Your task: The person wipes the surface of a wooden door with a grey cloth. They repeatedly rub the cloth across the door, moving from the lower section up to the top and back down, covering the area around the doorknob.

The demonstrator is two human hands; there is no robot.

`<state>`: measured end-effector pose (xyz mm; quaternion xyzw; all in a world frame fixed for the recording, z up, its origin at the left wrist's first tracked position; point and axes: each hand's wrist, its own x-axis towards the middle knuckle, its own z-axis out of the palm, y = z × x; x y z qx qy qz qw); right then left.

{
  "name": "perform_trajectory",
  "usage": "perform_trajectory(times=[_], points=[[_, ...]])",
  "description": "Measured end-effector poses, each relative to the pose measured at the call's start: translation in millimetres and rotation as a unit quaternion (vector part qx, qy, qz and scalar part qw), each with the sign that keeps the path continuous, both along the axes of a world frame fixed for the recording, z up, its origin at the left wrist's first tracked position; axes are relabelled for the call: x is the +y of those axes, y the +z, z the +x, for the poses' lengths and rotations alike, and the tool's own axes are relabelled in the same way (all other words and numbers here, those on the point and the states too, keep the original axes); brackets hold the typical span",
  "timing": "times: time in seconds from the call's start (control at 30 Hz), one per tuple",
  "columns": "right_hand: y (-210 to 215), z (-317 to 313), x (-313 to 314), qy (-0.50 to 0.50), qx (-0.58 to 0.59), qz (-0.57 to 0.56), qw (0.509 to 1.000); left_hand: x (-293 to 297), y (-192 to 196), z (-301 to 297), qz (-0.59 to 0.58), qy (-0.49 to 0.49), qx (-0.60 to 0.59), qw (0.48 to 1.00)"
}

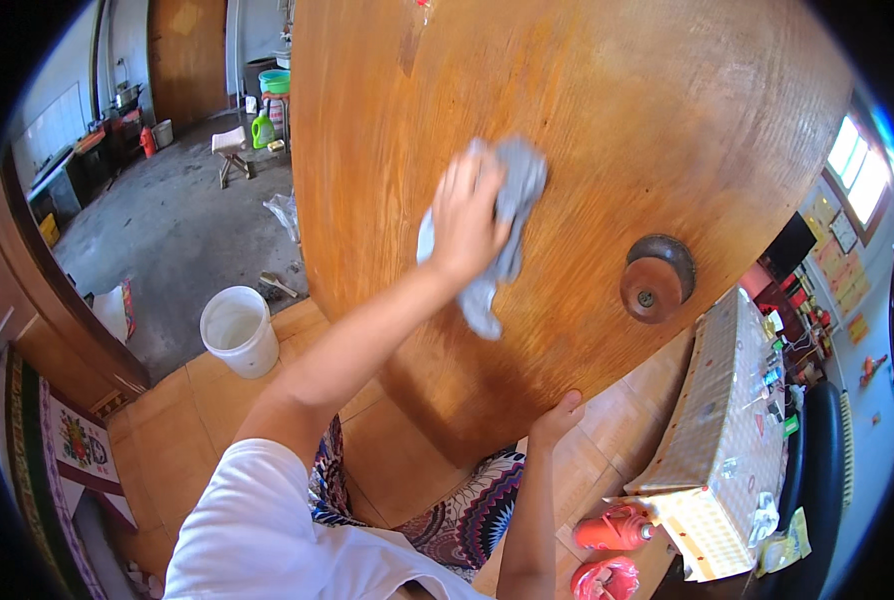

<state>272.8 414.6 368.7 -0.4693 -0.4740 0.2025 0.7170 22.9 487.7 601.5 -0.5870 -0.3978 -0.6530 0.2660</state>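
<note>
A large brown wooden door [567, 120] fills the middle of the view, with a round brown doorknob [653, 290] on its right part. My left hand [467, 215] presses a grey cloth [522, 175] against the door's face. The fingers are curled over the cloth and slightly blurred, and one end of it hangs below the palm. My right hand [557, 415] grips the door's edge low down, thumb on the near side. Its other fingers are mostly hidden behind the edge.
A white bucket [239, 332] stands on the tiles left of the door, near a brush [278, 285]. At right is a table with a checked tablecloth [707, 440], a red thermos [615, 527] beside it. A small stool [230, 150] stands in the far room.
</note>
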Motion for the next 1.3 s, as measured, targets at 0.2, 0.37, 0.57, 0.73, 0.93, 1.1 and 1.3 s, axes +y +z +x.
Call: perform_trajectory(times=[0.2,0.37,0.57,0.73,0.93,1.1,1.3], points=[[-26,23,14,-0.076,-0.054,-0.022,0.995,-7,-16,-3,-0.011,-0.017,0.089,0.996],[-1,5,1,-0.017,0.027,-0.032,0.999,5,140,23,0.128,-0.053,0.004,0.990],[-10,15,11,-0.024,0.000,-0.020,1.000,-3,51,51,0.092,-0.055,0.018,0.994],[-6,10,12,-0.044,0.002,-0.032,0.998,-22,-69,36,-0.027,-0.115,0.077,0.990],[-21,14,8,-0.022,0.025,-0.023,0.999,-18,112,73,0.069,-0.096,-0.055,0.991],[-17,10,7,-0.018,0.011,-0.025,0.999,-1,130,76,0.180,-0.089,-0.019,0.979],[5,6,4,0.015,0.021,0.001,1.000,-24,-71,48,-0.024,-0.150,0.112,0.982]])
